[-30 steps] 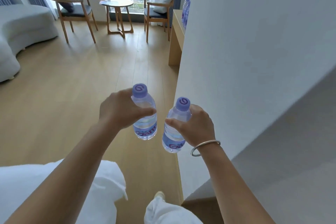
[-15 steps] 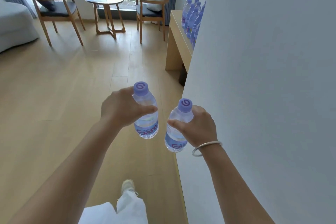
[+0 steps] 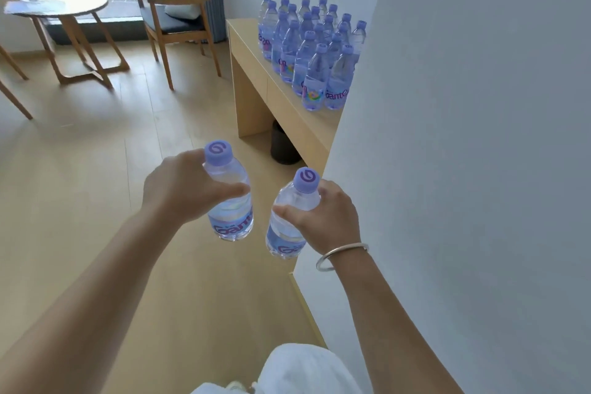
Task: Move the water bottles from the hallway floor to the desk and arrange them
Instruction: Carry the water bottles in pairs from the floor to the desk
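Left hand (image 3: 185,189) wraps its fingers (image 3: 235,190) round the left bottle (image 3: 228,201); right hand (image 3: 323,217) clamps the right bottle (image 3: 289,224) the same way, thumb across the front. Both bottles are carried in the air over the wooden floor (image 3: 96,169), caps up, long axes near vertical, the right one tilted a little. The counter (image 3: 256,73) lies ahead and to the right, partly hidden by the wall corner (image 3: 415,137); the right hand is the nearer one. The stacked group of bottles (image 3: 313,51) stands in rows on the counter, free surface along its near and left edge. Likely next: step forward, set both down upright at the near end of the rows. Labels read roughly "Ganten", partly wrapped out of view; caps show a swirl logo.
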Demonstrator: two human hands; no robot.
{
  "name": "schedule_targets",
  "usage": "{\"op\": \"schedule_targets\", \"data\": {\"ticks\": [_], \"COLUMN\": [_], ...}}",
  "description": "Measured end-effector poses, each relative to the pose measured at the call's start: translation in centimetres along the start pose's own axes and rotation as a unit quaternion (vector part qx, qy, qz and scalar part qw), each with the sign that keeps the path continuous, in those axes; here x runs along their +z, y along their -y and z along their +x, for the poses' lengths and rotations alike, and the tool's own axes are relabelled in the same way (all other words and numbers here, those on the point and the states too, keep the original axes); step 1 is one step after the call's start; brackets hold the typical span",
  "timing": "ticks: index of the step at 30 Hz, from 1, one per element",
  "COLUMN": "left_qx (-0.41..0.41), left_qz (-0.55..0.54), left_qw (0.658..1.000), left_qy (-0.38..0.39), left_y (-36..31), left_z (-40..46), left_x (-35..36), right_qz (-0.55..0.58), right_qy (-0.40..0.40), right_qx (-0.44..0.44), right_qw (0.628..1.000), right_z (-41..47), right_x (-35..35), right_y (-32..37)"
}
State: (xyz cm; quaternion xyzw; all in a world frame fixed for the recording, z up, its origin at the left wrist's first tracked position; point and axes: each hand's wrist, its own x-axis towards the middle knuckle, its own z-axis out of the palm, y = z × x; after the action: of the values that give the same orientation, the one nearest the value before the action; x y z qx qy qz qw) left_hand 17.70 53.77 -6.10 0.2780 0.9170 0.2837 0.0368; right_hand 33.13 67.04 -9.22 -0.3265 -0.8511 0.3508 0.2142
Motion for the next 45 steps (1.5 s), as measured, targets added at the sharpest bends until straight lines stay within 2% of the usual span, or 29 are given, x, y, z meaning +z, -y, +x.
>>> {"op": "schedule_targets", "data": {"ticks": [10,18,22,27,34,38,45], "left_qx": [0.026,0.069,0.053,0.032,0.058,0.069,0.1], "left_qz": [-0.024,-0.019,-0.024,-0.038,-0.042,-0.053,-0.002], "left_qw": [0.998,0.995,0.997,0.997,0.994,0.992,0.988], "left_qy": [0.043,0.069,0.042,0.06,0.082,0.087,0.117], "left_y": [1.1,-2.2,-2.4,-2.0,0.7,3.2,4.7], "left_z": [17.5,33.8,41.1,48.5,59.9,67.9,81.2], "left_x": [3.2,4.9,5.9,7.9,9.6,8.9,6.9], "right_qz": [-0.001,0.029,0.038,0.039,0.035,0.027,0.061], "right_qy": [-0.03,-0.013,-0.019,-0.016,-0.007,-0.019,-0.05], "right_qx": [0.039,0.045,0.055,0.072,0.09,0.103,0.129], "right_qw": [0.999,0.998,0.998,0.997,0.995,0.994,0.988], "right_z": [15.8,32.6,39.2,45.6,55.0,61.6,72.0], "right_x": [4.9,7.7,8.6,10.6,16.1,19.6,23.6], "right_y": [0.5,0.8,0.9,0.9,1.4,3.7,8.9]}}
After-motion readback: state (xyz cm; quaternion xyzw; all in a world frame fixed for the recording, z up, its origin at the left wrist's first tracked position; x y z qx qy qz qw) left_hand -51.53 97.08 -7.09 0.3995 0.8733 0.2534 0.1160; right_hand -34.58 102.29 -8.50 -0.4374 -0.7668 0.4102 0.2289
